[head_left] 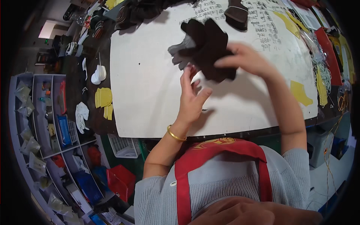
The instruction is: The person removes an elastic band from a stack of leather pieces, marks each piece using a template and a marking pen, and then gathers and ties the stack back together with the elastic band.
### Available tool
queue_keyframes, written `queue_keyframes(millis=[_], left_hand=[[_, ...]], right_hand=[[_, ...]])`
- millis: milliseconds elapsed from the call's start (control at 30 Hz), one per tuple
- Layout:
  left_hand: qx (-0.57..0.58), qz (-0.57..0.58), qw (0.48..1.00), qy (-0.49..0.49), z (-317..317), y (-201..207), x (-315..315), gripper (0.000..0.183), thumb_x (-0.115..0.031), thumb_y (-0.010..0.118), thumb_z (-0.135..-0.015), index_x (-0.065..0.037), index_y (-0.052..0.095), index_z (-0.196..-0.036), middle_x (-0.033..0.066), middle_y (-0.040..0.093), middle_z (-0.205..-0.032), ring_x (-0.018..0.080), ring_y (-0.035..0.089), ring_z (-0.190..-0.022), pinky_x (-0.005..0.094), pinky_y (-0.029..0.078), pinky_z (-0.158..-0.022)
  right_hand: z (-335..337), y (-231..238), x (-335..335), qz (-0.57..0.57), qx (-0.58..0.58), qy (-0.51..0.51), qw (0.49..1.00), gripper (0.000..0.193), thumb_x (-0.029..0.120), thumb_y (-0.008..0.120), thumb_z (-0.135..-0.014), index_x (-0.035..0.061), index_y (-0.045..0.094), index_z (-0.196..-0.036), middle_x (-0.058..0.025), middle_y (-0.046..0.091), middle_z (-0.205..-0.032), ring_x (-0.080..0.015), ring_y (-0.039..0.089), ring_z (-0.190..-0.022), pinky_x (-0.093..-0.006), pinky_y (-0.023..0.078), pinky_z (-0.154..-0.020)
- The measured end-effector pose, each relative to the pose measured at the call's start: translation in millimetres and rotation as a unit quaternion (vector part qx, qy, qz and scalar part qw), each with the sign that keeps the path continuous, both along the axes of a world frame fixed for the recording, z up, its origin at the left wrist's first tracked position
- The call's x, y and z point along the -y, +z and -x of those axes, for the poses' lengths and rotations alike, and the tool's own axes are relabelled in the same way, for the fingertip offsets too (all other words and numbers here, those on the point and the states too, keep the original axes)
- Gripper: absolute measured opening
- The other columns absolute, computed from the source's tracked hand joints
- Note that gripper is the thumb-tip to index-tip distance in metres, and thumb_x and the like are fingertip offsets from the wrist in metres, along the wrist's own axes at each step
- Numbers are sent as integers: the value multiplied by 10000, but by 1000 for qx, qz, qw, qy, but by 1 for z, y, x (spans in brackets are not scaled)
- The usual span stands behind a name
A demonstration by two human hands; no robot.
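Note:
Above the white board on the table [150,93], a bundle of dark brown cut pieces [208,47] is held up, its layers fanned out, with greyer faces showing at the left. My right hand [249,60] grips the bundle from the right, thumb across the front. Just below its lower left edge is my left hand [193,95], thumb and fingers apart and curved; whether its fingertips touch the pieces I cannot tell. A gold bangle circles my left wrist. At the back lies another dark bundle [237,15], banded with a light tie.
More dark pieces [138,14] are heaped at the back left. Yellow cut pieces lie at left [103,98] and right [301,93]. Handwriting covers the board's far right part. A red box [329,56] and tangled cord stand at right. Shelves [56,131] with packets fill the lower left.

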State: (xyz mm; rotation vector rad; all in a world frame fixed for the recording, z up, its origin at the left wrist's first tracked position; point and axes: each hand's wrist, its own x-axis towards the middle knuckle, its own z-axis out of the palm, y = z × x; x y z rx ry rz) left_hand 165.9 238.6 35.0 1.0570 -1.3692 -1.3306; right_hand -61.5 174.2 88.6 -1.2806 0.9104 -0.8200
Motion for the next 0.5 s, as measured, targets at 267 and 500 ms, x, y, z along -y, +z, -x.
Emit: queue_keyframes(millis=[267,500], left_hand=[[268,59,958,-78,8,37,50,518,-162,782,-859,33,526,-1265,165,664,-1089,234,646,-984,368,527,-869],[547,266,768,-201,14,37,96,832,-238,845,-788,-3,439,-1474,196,499,-1454,351,490,-1326,496,370,-1103]], right_hand=[[12,-21,-105,132,-415,-86,896,433,417,714,-891,70,682,-1148,-179,733,-943,-389,706,-890,-485,545,-772],[145,3,-172,-69,-365,-248,895,199,188,737,-883,21,722,-990,-82,719,-819,-147,663,-696,-318,529,-641]])
